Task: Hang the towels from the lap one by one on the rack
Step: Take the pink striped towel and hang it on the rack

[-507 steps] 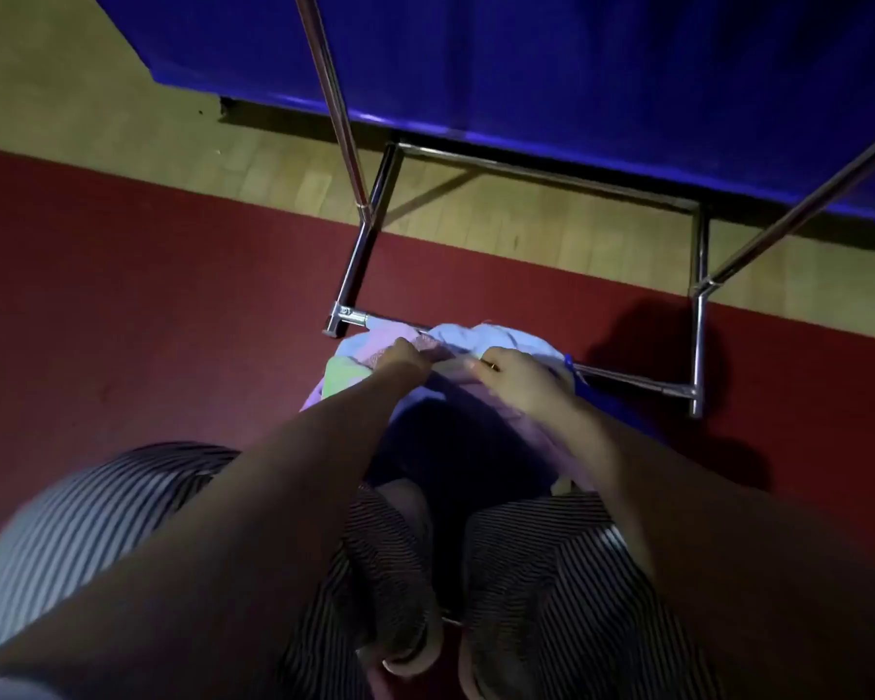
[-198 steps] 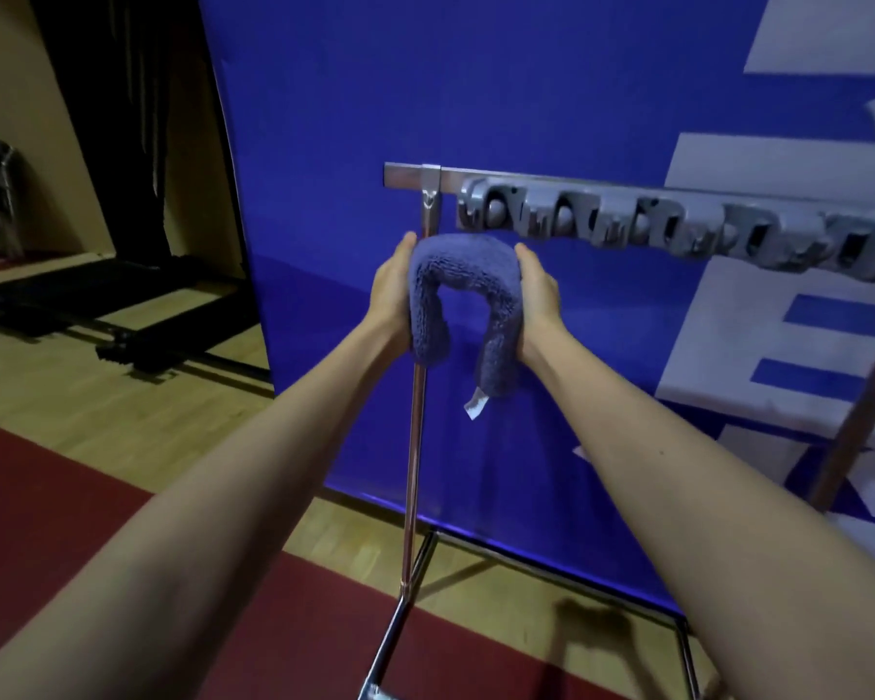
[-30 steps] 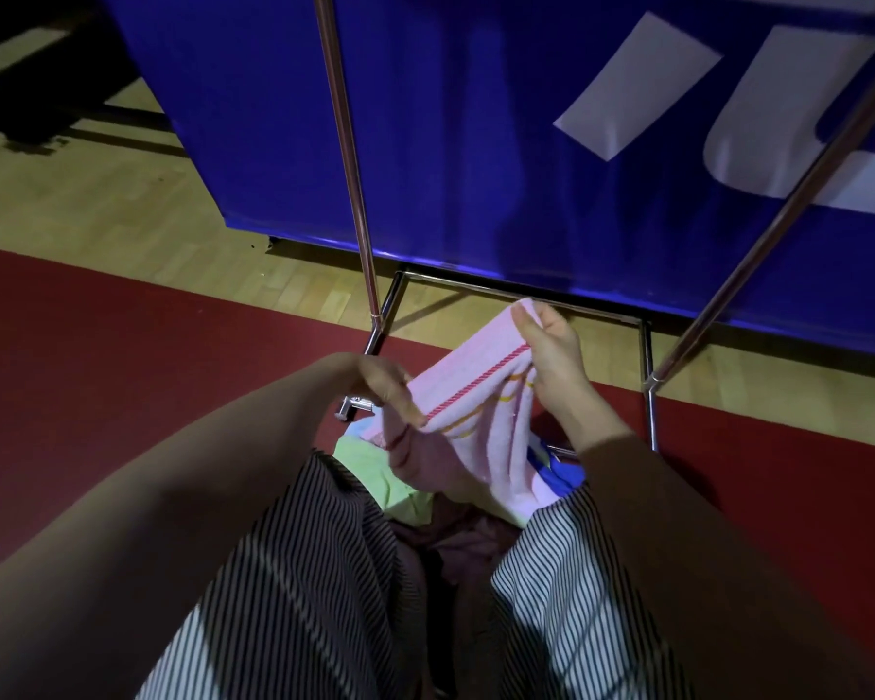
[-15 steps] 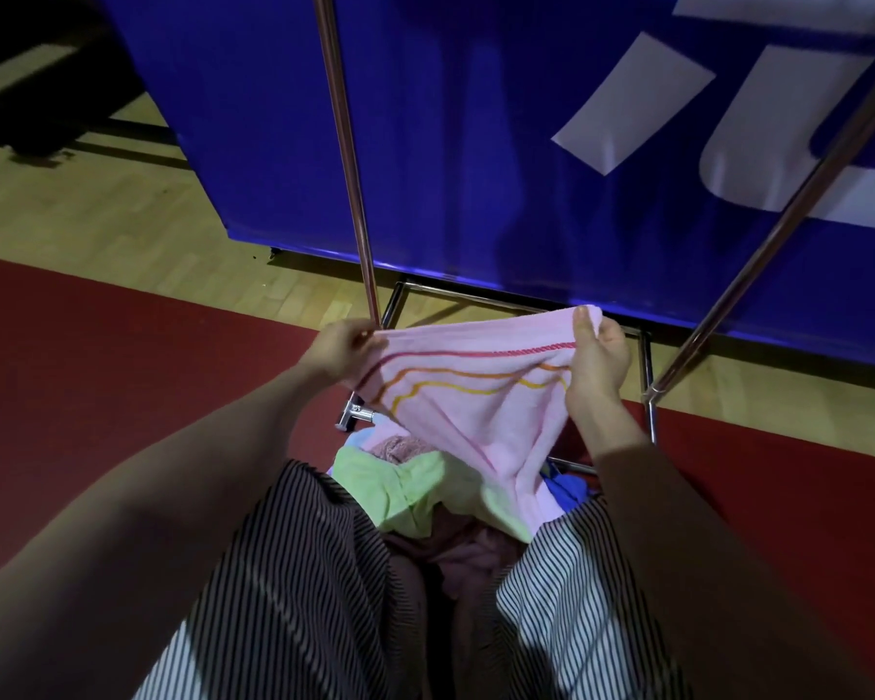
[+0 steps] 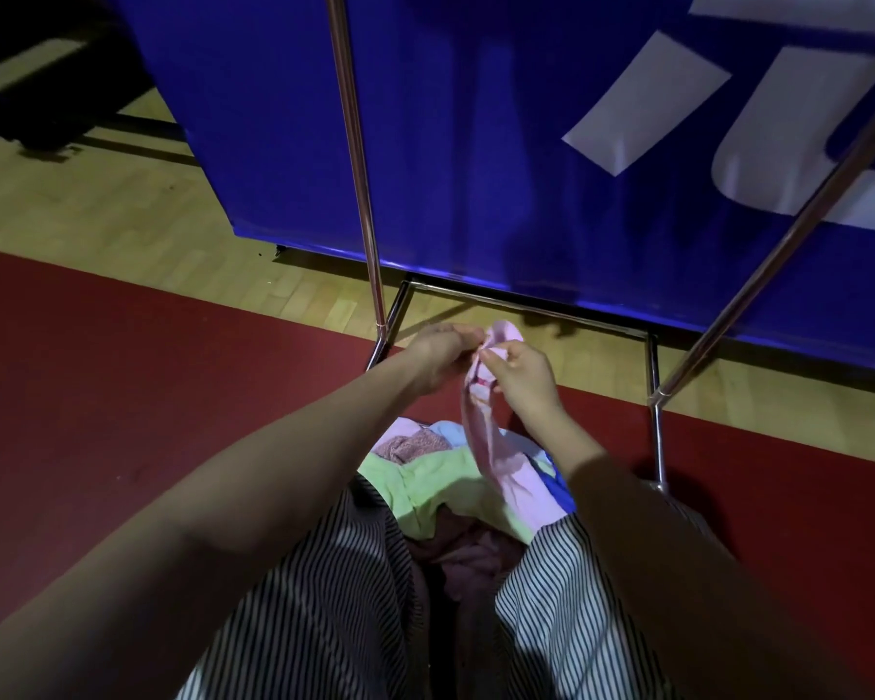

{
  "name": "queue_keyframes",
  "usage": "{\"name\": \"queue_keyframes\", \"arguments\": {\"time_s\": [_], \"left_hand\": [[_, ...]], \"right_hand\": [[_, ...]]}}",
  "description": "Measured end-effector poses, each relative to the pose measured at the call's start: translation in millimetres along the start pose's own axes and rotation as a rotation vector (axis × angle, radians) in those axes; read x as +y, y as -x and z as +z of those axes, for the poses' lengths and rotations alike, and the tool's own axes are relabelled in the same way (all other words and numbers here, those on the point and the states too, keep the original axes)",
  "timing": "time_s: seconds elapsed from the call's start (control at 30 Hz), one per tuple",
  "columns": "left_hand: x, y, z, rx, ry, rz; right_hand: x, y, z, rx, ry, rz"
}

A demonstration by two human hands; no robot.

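Note:
A pink towel (image 5: 493, 447) hangs folded in a narrow strip above my lap. My left hand (image 5: 443, 353) and my right hand (image 5: 519, 373) pinch its top corners together, side by side, just in front of the rack's base. Its lower end trails onto the pile of towels on my lap, where a light green towel (image 5: 425, 485), a mauve one (image 5: 410, 447) and a blue one (image 5: 559, 485) show. The metal rack has its left pole (image 5: 357, 159) and right pole (image 5: 789, 240) rising ahead; its top bar is out of view.
A blue banner (image 5: 501, 144) with white shapes stands right behind the rack. The rack's base bars (image 5: 526, 308) rest on wooden floor and a dark red mat (image 5: 122, 386). My striped trousers (image 5: 324, 598) fill the bottom of the view.
Half a second ago the pink towel was stretched wide between my hands. They have now come together, folding it into a narrow hanging strip.

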State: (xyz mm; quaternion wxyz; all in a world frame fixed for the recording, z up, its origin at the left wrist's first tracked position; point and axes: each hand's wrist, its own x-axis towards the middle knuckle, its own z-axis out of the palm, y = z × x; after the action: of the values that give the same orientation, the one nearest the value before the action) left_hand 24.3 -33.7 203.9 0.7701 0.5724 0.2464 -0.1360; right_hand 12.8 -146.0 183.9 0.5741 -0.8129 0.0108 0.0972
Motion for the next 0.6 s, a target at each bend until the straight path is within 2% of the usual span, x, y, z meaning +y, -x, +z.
{"name": "queue_keyframes", "arguments": {"time_s": [0.13, 0.27, 0.37, 0.47, 0.6], "left_hand": [[-6.1, -0.4, -3.6, -0.075, 0.011, -0.021], [-3.1, 0.4, -6.6, -0.126, 0.054, -0.01], [-6.0, 0.0, -13.3, -0.174, -0.103, 0.053], [-9.7, -2.5, -19.6, -0.167, -0.272, 0.092], [-3.6, 0.7, -20.1, -0.215, -0.273, 0.033]], "right_hand": [[3.5, 0.8, -0.9, 0.018, -0.036, 0.018], [-13.7, 8.0, -4.2, 0.0, -0.25, 0.272], [-21.9, 8.5, -5.0, -0.131, -0.296, 0.409], [-19.4, 12.1, -3.3, -0.25, -0.318, 0.418], [-16.3, 10.6, -7.5, -0.276, -0.427, 0.408]]}}
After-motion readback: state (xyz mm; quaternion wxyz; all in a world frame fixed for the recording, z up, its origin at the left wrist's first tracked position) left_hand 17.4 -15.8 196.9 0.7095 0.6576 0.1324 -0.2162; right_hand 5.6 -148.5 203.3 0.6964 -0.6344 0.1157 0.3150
